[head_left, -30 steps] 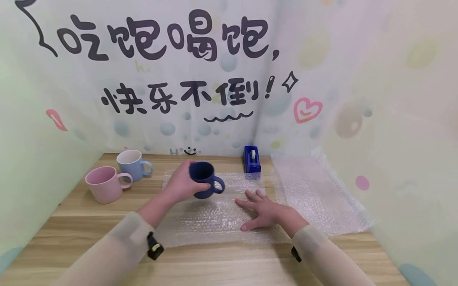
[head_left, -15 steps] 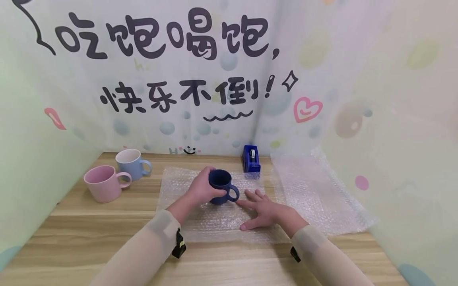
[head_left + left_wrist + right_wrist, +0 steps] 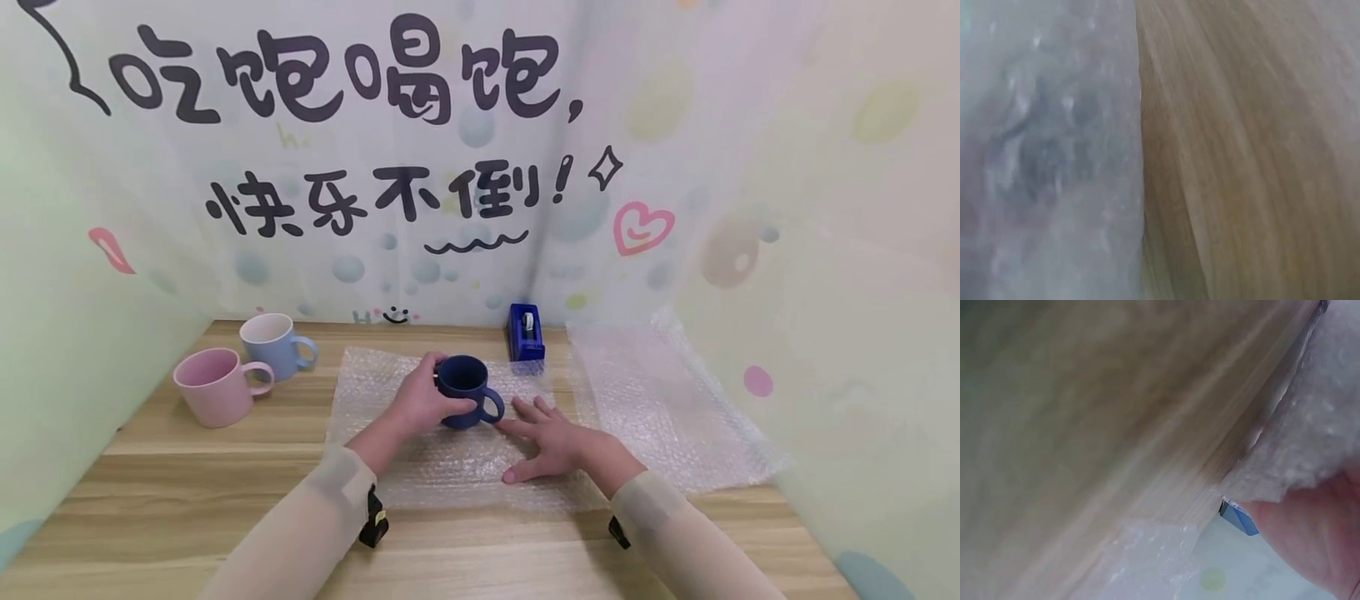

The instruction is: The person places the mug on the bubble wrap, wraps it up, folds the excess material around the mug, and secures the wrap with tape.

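Near the middle of the head view, a dark blue mug (image 3: 461,382) stands upright over a sheet of bubble wrap (image 3: 442,479). My left hand (image 3: 422,402) grips the mug from its left side, thumb across the front; the far fingers are hidden behind it. The mug's handle points right, close to my right index finger. With fingers spread, my right hand (image 3: 549,442) rests on the bubble wrap. In the left wrist view only the bubble wrap (image 3: 1054,156) and bare wood show. The right wrist view has part of the right hand (image 3: 1310,531) at the wrap's edge.
A pink mug (image 3: 217,396) and a light blue mug (image 3: 272,348) stand on the left of the wooden table (image 3: 202,500). Behind the wrap is a blue tape dispenser (image 3: 525,333). Another bubble wrap sheet (image 3: 667,417) lies at right, against the wall (image 3: 825,333).
My left hand has carried the dark blue mug right and down onto the bubble wrap; over the last half second it has barely moved. The right hand has stayed in place.
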The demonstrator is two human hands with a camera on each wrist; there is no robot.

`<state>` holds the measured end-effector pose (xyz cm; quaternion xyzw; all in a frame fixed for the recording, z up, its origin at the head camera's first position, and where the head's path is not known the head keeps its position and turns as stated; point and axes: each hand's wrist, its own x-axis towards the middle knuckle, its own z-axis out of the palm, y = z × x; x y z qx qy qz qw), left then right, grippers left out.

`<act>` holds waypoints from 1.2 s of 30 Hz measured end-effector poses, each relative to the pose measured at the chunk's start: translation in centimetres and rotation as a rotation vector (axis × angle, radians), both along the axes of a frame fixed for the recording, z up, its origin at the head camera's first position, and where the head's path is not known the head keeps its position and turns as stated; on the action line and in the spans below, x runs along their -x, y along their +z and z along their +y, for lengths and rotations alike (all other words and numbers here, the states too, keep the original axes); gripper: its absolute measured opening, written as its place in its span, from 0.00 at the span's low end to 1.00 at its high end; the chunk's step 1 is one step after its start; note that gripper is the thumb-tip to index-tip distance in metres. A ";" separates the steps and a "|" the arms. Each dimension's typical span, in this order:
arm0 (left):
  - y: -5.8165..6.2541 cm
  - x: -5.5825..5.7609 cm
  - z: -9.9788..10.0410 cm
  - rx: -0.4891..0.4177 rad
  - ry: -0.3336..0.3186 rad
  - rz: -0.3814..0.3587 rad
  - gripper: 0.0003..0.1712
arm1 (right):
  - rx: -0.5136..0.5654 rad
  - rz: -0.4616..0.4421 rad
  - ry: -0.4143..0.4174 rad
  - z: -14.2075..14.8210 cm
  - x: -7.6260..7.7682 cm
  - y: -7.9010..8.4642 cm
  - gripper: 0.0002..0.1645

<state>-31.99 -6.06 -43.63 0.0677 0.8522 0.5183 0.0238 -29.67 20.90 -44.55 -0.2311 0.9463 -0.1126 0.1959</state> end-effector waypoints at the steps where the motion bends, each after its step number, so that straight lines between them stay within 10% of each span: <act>1: 0.0 0.0 -0.1 -0.002 0.001 -0.004 0.50 | 0.002 0.002 0.001 -0.1 0.0 0.0 0.56; 12: -0.6 -0.6 -0.2 -0.008 0.012 -0.010 0.46 | 0.127 0.005 0.014 0.8 1.5 1.0 0.47; 18: -0.4 -1.0 0.1 -0.040 0.002 -0.005 0.46 | 0.303 0.152 -0.293 2.5 4.7 2.5 0.38; 22: -0.3 -1.1 0.1 -0.038 0.011 -0.016 0.47 | 0.327 0.071 -0.481 3.0 5.8 1.9 0.46; 30: -0.4 -1.1 0.0 -0.037 0.012 -0.031 0.48 | 0.542 0.129 -0.485 1.9 5.8 2.0 0.17; 36: -0.2 -1.1 -0.3 -0.018 0.019 -0.027 0.48 | 0.672 0.131 -0.390 -1.6 4.6 5.1 0.16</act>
